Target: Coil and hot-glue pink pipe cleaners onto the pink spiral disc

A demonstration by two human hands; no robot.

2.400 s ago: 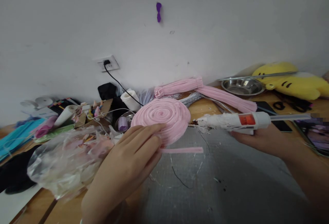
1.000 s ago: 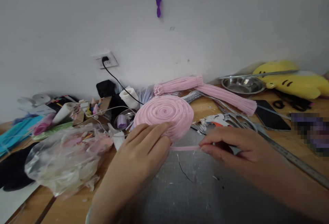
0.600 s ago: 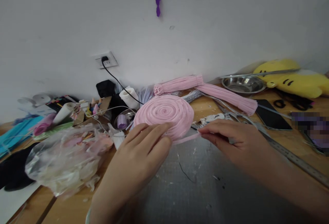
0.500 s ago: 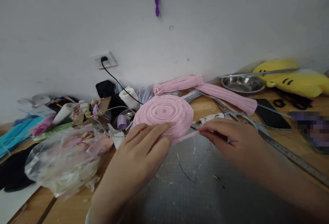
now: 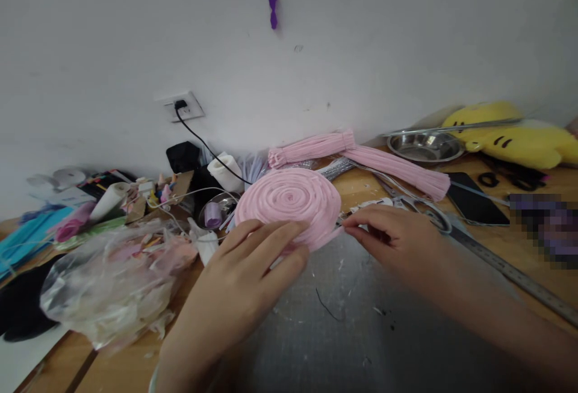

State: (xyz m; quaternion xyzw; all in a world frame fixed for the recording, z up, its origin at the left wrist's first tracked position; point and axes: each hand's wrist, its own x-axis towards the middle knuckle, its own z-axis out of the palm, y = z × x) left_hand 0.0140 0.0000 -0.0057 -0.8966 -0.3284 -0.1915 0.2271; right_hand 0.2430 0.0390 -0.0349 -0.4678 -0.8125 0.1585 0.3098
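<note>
A flat pink spiral disc (image 5: pixel 289 200) wound from fuzzy pink strip stands tilted at the far edge of a grey cutting mat (image 5: pixel 343 327). My left hand (image 5: pixel 239 290) holds the disc at its near edge, fingers stretched against its face. My right hand (image 5: pixel 388 239) pinches the loose pink tail end of the strip and presses it against the disc's right rim. The glue gun (image 5: pixel 374 204) lies on the table just behind my right hand.
A crumpled clear plastic bag (image 5: pixel 108 284) sits at left. Bundles of pink strips (image 5: pixel 361 155), a metal bowl (image 5: pixel 424 146), a phone (image 5: pixel 476 203), a steel ruler (image 5: pixel 510 272) and a yellow plush toy (image 5: pixel 510 137) lie behind and right. A wall socket (image 5: pixel 180 106) has a black cable.
My right hand put down the glue gun, took the loose pink tail and drew it up and left against the disc's rim. My left hand stayed on the disc.
</note>
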